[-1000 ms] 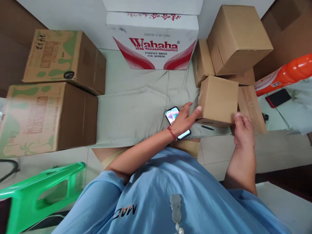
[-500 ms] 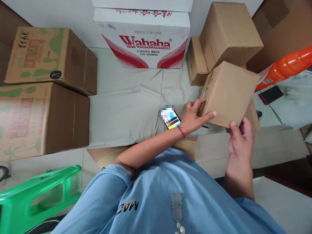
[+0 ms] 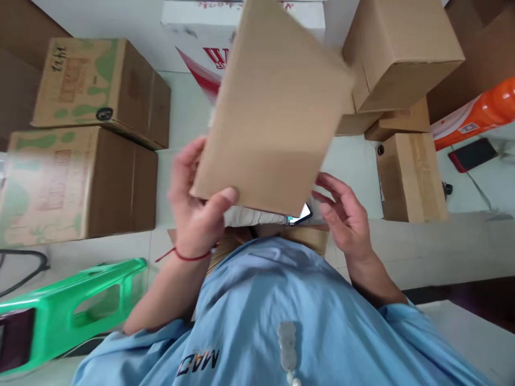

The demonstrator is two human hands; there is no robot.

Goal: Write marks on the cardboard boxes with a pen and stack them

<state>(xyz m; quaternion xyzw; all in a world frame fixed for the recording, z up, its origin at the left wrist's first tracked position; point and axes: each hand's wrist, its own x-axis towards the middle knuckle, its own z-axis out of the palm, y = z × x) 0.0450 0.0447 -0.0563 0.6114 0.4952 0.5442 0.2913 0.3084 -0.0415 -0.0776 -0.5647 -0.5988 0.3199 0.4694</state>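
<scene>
Though tilted, box [image 3: 273, 118] edge pinched in left hand [image 3: 196, 221], right hand [image 3: 346, 219] spread, room rightward.

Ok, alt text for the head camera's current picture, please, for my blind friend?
A person's left hand holds up a brown box, and the right hand is open by its right edge. Part of a phone shows below the box, a white carton is partly hidden behind it, and brown cartons stand on both sides.
</scene>
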